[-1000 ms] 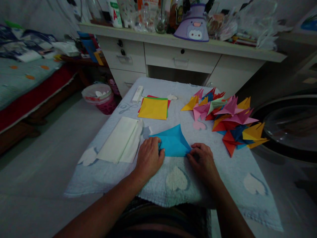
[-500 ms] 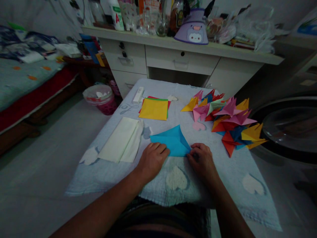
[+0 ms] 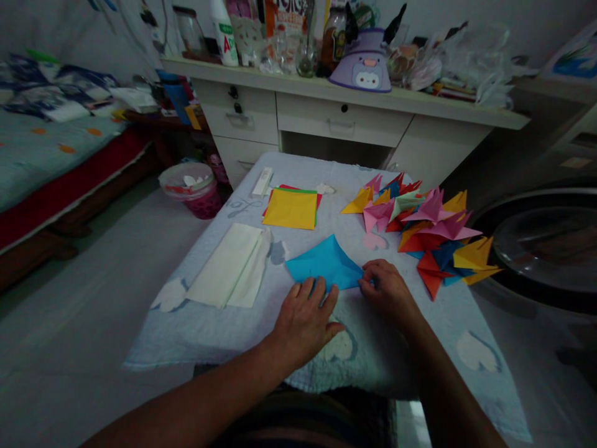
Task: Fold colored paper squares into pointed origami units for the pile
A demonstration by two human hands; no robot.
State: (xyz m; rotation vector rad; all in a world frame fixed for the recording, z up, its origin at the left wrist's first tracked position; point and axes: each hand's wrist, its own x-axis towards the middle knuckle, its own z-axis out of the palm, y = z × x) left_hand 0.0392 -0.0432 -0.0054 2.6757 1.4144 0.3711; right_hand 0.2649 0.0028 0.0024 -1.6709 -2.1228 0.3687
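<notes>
A blue sheet of origami paper (image 3: 325,264), partly folded, lies on the cloth-covered table in front of me. Along its near edge rests my left hand (image 3: 305,317), fingers spread and fingertips touching the paper. My right hand (image 3: 383,287) pinches the paper's right corner between thumb and fingers. Beyond the blue sheet is a stack of square coloured paper (image 3: 290,208), yellow on top with red and green edges showing. Several folded paper cranes (image 3: 431,227) in pink, red, yellow, blue and pale green are heaped at the right.
A folded whitish cloth or tissue (image 3: 228,264) lies left of the blue paper. Behind it sits a small white box (image 3: 263,182). A drawer cabinet (image 3: 321,115) with cluttered top stands past the table. A pink bin (image 3: 198,193) is on the floor, a washing machine (image 3: 550,249) at right.
My left hand has opened from a curled grip, its fingers now spread along the near edge. The blue paper has turned slightly, its right corner rising with my right hand.
</notes>
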